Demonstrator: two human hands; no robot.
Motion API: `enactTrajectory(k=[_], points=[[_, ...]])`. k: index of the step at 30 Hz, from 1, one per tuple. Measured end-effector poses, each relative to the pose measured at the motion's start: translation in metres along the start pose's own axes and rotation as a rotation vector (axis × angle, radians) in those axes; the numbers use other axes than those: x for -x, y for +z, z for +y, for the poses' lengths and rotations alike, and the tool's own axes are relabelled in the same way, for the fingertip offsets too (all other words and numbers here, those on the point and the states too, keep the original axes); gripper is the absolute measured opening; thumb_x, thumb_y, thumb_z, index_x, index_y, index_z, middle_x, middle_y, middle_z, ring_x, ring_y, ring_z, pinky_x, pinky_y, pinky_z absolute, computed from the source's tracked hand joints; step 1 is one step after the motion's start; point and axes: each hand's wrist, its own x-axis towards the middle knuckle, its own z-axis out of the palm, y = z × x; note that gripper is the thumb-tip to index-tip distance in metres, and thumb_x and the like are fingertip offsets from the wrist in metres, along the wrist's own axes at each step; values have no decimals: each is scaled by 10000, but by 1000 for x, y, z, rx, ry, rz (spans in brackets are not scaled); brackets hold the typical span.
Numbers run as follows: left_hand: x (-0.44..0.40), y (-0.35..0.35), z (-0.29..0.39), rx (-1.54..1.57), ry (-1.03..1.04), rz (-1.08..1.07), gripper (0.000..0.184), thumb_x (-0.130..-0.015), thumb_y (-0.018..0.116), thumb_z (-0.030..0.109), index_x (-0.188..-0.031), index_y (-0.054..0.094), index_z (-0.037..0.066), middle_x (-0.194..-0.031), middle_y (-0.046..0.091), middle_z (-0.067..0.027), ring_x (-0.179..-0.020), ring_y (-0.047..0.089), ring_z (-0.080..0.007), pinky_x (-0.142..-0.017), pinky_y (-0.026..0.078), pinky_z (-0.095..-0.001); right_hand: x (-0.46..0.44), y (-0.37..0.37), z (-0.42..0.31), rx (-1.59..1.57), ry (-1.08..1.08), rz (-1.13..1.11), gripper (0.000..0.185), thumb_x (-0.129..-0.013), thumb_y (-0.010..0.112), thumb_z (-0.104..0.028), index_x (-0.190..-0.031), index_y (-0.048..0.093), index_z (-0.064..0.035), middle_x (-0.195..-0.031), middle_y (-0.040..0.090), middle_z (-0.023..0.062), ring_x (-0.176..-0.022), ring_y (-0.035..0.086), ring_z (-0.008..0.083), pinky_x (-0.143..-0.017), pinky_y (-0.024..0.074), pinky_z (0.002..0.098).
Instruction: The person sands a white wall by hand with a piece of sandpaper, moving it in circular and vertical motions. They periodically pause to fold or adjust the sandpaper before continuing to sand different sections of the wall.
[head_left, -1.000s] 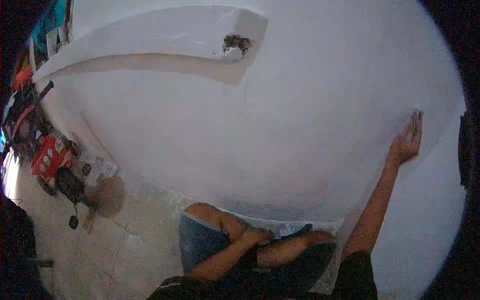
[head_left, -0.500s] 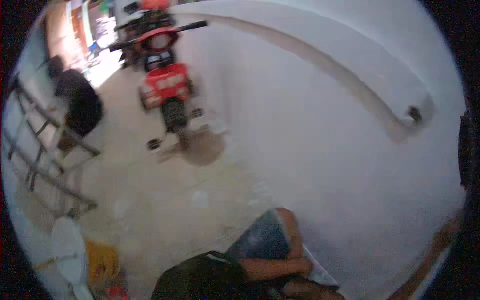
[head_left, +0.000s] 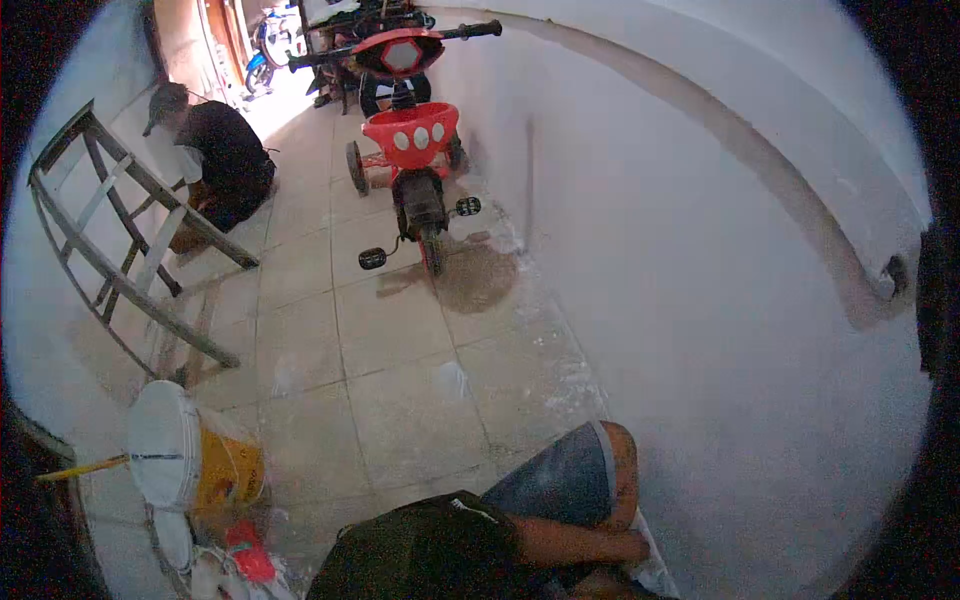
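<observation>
At the bottom, my left forearm reaches rightward from a dark sleeve, past a bent knee (head_left: 622, 465) in denim shorts (head_left: 550, 475). My left hand (head_left: 632, 547) is low beside the knee, close to the wall. Its fingers are too dark and small to make out. A narrow pale flat thing (head_left: 652, 562) shows just beyond the hand; whether the hand holds it I cannot tell. My right hand is out of view. The pale wall (head_left: 740, 400) fills the right side.
A red tricycle (head_left: 412, 140) stands on the tiled floor (head_left: 400, 420). Left are a leaning ladder (head_left: 165, 215) and a crouching person (head_left: 235, 160) in dark clothes. Nearer are a white-and-yellow bucket (head_left: 228, 470), a yellow stick (head_left: 85, 467) across it, and a red item (head_left: 250, 550).
My view has swung left and steadied, so the tricycle, ladder and bucket sit farther right. The forearm seen at the lower right earlier has left the picture.
</observation>
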Motion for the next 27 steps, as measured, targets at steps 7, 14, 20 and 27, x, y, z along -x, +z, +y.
enactTrajectory(k=[7,14,20,27], points=[[-1,1,-4,-2,-22,-1,508,-968,517,466,-1338,596,127,-1373,556,-147,-1259,506,-370,-1008,364,-636,-16,40,-96,-516,497,-271,668,-1085,401,-449,-1454,433,107,-1519,448,276,-1429,407,432,-1227,256,534],[0,0,-10,-7,-39,-3,531,-969,511,481,-1367,576,136,-1416,525,-145,-1301,471,-375,-1031,331,-654,66,38,-48,-348,-24,-224,552,-1035,406,-263,-1489,418,51,-1550,427,228,-1459,374,391,-1239,232,512],[10,12,-6,-45,-75,-9,552,-970,505,494,-1393,560,143,-1453,498,-144,-1338,440,-379,-1051,303,-670,-15,22,18,16,-37,114,538,-992,410,-103,-1519,405,4,-1576,409,187,-1483,347,356,-1249,213,494],[21,10,-10,-147,-116,-76,577,-972,499,510,-1423,540,152,-1496,467,-143,-1380,405,-384,-1073,270,-688,77,59,-123,-164,71,-308,528,-939,479,11,-1466,490,-7,-1502,501,207,-1412,461,377,-1165,380,515]])
